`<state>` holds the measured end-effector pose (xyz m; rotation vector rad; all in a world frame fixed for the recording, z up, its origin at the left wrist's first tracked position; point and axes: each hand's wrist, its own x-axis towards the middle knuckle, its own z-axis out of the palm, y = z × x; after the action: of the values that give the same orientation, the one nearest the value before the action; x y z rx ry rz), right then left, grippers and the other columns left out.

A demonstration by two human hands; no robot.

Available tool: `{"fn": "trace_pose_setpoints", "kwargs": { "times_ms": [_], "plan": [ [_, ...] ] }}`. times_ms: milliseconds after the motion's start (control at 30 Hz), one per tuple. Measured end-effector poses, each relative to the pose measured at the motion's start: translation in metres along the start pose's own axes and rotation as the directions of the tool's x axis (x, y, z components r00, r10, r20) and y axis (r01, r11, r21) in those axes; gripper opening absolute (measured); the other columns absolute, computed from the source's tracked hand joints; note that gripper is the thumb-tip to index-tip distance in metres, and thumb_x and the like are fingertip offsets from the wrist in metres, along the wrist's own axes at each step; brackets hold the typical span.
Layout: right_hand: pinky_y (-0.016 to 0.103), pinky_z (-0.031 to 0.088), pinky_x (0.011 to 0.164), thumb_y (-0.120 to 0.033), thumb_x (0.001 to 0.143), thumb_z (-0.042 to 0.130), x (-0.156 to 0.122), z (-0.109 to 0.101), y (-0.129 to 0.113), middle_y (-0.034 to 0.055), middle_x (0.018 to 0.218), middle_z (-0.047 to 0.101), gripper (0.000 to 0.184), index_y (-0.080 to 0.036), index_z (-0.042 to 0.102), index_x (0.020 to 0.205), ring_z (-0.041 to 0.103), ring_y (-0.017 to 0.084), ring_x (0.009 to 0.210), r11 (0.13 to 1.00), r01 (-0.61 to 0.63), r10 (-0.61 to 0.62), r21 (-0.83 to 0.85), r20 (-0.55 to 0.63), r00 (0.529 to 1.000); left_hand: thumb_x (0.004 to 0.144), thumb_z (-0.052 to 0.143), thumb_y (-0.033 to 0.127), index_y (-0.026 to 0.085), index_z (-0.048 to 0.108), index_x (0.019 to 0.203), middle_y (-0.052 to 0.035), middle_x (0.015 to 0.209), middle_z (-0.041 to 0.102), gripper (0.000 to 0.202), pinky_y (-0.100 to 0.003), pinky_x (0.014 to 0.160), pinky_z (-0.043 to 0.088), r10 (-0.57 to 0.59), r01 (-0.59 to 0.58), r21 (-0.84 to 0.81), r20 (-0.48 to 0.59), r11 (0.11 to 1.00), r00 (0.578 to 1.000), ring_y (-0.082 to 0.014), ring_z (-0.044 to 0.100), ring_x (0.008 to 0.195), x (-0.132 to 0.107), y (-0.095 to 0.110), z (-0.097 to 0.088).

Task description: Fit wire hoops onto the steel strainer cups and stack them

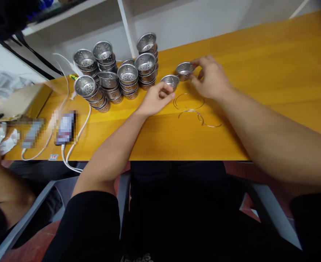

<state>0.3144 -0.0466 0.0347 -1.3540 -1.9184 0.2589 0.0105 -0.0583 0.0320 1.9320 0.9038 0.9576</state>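
Two small perforated metal cups stand side by side on the wooden table. My left hand (pixel 157 99) is closed at the near side of the left cup (pixel 170 81), its fingers on the rim and wall. With thumb and fingers, my right hand (pixel 211 78) grips the right side of the other cup (pixel 184 70), which is slightly farther back. Just below the cups lie several thin bent wire pieces (pixel 189 110), curved like open rings and partly overlapping. Part of each cup is hidden behind my fingers.
Stacks of similar perforated cups (pixel 127 74) stand left of my hands, near a white shelf (pixel 126 25). Farther left are two blurred phones with white cables (pixel 88 120) and a cardboard box (pixel 26 102). Another person's arm (pixel 7 189) is at the left edge.
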Motion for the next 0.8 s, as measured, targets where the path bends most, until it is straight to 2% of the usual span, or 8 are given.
{"fn": "trace_pose_setpoints", "kwargs": {
  "times_ms": [133,267,400,500,533,600,700,800],
  "plan": [
    [0.070,0.054,0.149,-0.069,0.125,0.083,0.000,-0.004,0.012,0.0182,0.182,0.067,0.053,-0.033,0.080,0.164,0.068,0.049,0.169,0.996,-0.045,0.053,-0.077,0.103,0.993,0.113,0.088,0.004,0.018,0.081,0.122,-0.0046,0.124,0.089,0.018,-0.024,0.085,0.062,-0.020,0.020,-0.028,0.014,0.999,1.000,-0.0109,0.082,0.095,-0.001,0.005,0.003],
    [0.064,0.046,0.154,-0.038,0.123,0.092,0.001,-0.002,0.016,0.0241,0.175,0.065,0.028,-0.020,0.085,0.144,0.068,0.046,0.169,0.984,-0.087,0.101,-0.152,0.084,0.991,0.114,0.087,0.003,0.017,0.083,0.128,-0.0081,0.132,0.092,0.020,-0.024,0.084,0.063,-0.032,0.032,0.010,-0.001,0.999,0.999,-0.0126,0.085,0.097,0.002,-0.001,0.002],
    [0.062,0.056,0.146,-0.031,0.118,0.098,0.002,-0.006,0.013,0.0226,0.167,0.066,0.025,-0.021,0.086,0.137,0.074,0.043,0.157,0.982,-0.130,0.140,-0.134,0.066,0.988,0.116,0.085,0.010,0.018,0.083,0.132,-0.0120,0.147,0.091,0.018,-0.026,0.088,0.067,0.017,-0.017,0.074,-0.007,0.997,1.000,-0.0141,0.088,0.101,0.005,-0.012,-0.001],
    [0.064,0.064,0.139,-0.032,0.118,0.100,0.000,-0.016,0.002,0.0235,0.165,0.064,0.027,-0.019,0.085,0.136,0.079,0.041,0.147,0.992,-0.092,0.093,-0.082,0.007,0.996,0.120,0.084,0.018,0.018,0.081,0.135,-0.0149,0.153,0.090,0.016,-0.030,0.097,0.073,0.055,-0.052,0.122,-0.022,0.991,0.998,-0.0167,0.090,0.106,0.007,-0.019,-0.002],
    [0.064,0.067,0.134,-0.033,0.117,0.099,-0.001,-0.019,-0.003,0.0237,0.164,0.064,0.026,-0.019,0.084,0.134,0.079,0.041,0.145,0.997,-0.050,0.050,-0.051,-0.010,0.999,0.120,0.086,0.021,0.019,0.079,0.141,-0.0169,0.157,0.088,0.022,-0.032,0.099,0.075,0.057,-0.052,0.135,-0.033,0.989,0.998,-0.0183,0.091,0.108,0.007,-0.020,-0.003],
    [0.062,0.074,0.124,-0.038,0.116,0.101,-0.006,-0.024,-0.018,0.0220,0.163,0.066,0.027,-0.022,0.083,0.130,0.078,0.042,0.146,0.997,0.071,-0.071,0.037,-0.008,0.997,0.118,0.093,0.030,0.023,0.071,0.164,-0.0221,0.173,0.082,0.051,-0.037,0.102,0.079,0.056,-0.047,0.157,-0.052,0.986,0.997,-0.0234,0.093,0.118,0.007,-0.024,-0.003],
    [0.066,0.077,0.122,-0.057,0.112,0.105,-0.014,-0.026,-0.042,0.0176,0.160,0.069,0.036,-0.029,0.083,0.122,0.076,0.045,0.150,0.966,0.203,-0.220,0.161,0.095,0.971,0.115,0.102,0.047,0.034,0.045,0.194,-0.0248,0.195,0.065,0.098,-0.050,0.116,0.080,0.084,-0.078,0.186,-0.026,0.979,0.996,-0.0343,0.090,0.146,0.008,-0.029,-0.002],
    [0.074,0.072,0.128,-0.079,0.105,0.107,-0.021,-0.024,-0.059,0.0142,0.162,0.071,0.051,-0.036,0.084,0.122,0.078,0.046,0.143,0.954,0.182,-0.224,0.236,0.167,0.960,0.115,0.098,0.070,0.036,0.038,0.199,-0.0229,0.199,0.060,0.109,-0.063,0.134,0.073,0.136,-0.138,0.198,0.025,0.970,0.990,-0.0422,0.077,0.172,0.010,-0.038,-0.005]
  ]
}}
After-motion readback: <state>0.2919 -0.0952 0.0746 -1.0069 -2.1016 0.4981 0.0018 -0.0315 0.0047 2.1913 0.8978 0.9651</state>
